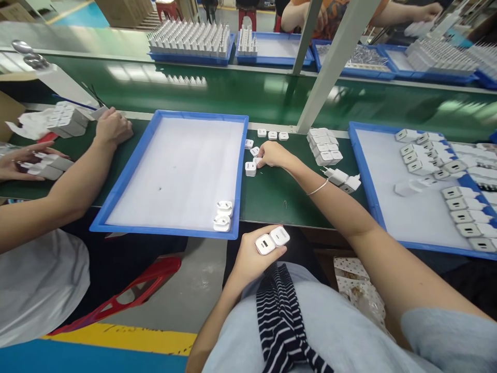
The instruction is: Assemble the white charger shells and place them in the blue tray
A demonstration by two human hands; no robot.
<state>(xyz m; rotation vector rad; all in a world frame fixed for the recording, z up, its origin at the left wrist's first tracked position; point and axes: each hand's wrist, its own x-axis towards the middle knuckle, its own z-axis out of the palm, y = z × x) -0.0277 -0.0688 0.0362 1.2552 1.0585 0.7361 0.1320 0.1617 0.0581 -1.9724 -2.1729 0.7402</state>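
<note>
Near my lap, my left hand [254,256] is closed around two white chargers [264,244] that lie side by side, port faces up. Out on the green bench [272,204], my right hand [272,154] pinches a small white piece [257,161], partly hidden by the fingers. Right beside it stands a white charger block [250,169]. Several more small white pieces [272,135] lie just beyond that hand. To the left, a blue-rimmed tray [240,155] holds two white plug pieces [222,223] in its near right corner.
Stacked chargers [324,146] and loose ones [341,178] lie right of my right arm. A second blue tray [361,171] with chargers is farther right. A metal post [330,67] rises behind. A co-worker's hands [112,127] are at the left. Filled trays [190,57] line the back.
</note>
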